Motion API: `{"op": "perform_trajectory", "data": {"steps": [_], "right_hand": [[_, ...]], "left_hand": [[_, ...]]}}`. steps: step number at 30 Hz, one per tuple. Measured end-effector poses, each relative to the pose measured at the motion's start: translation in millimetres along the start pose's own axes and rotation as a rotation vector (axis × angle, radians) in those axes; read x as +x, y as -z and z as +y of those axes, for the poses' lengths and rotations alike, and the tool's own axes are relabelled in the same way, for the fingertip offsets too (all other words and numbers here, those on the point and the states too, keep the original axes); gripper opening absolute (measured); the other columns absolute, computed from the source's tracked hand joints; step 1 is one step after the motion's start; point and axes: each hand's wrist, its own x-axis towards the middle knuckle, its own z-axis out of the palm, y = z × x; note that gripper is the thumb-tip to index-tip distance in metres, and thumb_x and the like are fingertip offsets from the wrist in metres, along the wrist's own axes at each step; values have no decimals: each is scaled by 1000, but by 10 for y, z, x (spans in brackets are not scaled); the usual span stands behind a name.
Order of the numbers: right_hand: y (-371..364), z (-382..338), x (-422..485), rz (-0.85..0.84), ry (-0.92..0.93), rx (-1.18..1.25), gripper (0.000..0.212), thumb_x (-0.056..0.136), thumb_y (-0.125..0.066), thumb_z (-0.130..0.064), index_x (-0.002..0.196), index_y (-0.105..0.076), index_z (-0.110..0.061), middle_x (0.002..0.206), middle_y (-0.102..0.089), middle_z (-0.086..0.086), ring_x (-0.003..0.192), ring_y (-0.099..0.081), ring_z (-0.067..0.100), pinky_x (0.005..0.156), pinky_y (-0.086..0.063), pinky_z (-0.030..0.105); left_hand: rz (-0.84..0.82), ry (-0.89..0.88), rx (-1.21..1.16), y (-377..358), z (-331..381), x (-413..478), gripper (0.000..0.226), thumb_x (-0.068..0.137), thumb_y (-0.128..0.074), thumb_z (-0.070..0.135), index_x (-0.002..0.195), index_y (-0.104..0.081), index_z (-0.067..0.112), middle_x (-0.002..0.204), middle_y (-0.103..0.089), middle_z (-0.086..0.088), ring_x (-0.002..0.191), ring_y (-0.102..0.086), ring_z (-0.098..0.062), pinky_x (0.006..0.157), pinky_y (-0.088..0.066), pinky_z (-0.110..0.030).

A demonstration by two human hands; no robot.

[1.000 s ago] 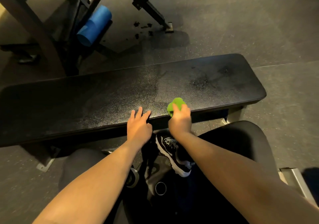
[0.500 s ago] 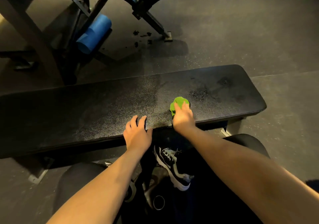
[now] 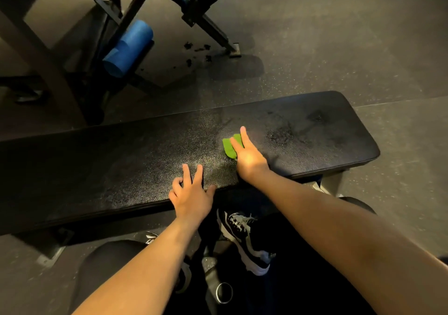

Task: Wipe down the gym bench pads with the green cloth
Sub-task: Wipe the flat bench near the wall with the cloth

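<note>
The right hand (image 3: 249,159) has slid up from the near edge of the bench (image 3: 97,169) to the middle of the pad, and it now lies flat with straight fingers pressing the green cloth (image 3: 229,148) down. A moment ago the cloth was bunched up at the near edge; now it is spread thin under the fingers, just right of the frame's center. The left hand (image 3: 191,198) has stayed near the front edge, fingers spread and resting on the pad. This looks like a wipe stroke going across the pad. A dark smudgy patch (image 3: 281,134) sits just to the right of the cloth, so that spot likely still needs wiping. The long left part of the pad looks not yet reached.
</note>
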Motion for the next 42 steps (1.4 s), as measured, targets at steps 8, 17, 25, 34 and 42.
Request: {"op": "perform_trajectory", "data": {"steps": [8,17,25,34,42], "right_hand": [[-350,-384,-486,-118,220,-72,64,92,-50,-11,153,-33,-21,159,-28,13,148,-21,33,117,-30,44],[-47,442,-617,127,-85,110,50,93,-24,-44,132,-54,-34,132,-53,-4,123,-49,18,106,-39,37],[-293,88,-867,332,116,-174,20,81,-36,-9,81,-56,-9,74,-53,10,61,-54,32,51,-42,38],[190,386,-435,118,-234,-322,44,94,-37,-13,135,-35,-29,107,-53,8,89,-63,30,85,-32,43],[-173,-69,-754,92,-131,-268,35,95,-40,-17,127,-47,-30,101,-61,8,79,-63,28,88,-39,42]], "left_hand": [[-20,32,-2,-8,63,-22,71,98,-49,48,158,-13,37,168,6,-1,148,-8,-33,118,-14,-51],[-50,-82,12,-12,115,-151,65,101,-44,46,158,-15,36,168,3,0,152,3,-33,120,-7,-50],[-84,-68,-25,-21,153,-191,66,100,-45,45,158,-15,36,168,7,2,153,9,-32,122,-2,-51],[-85,-63,-61,-46,161,-112,68,96,-52,40,156,-20,36,168,4,5,152,9,-32,121,-1,-53],[-65,-58,-36,-81,144,-110,73,91,-56,38,155,-20,36,168,4,5,151,7,-32,120,-3,-52]]}}
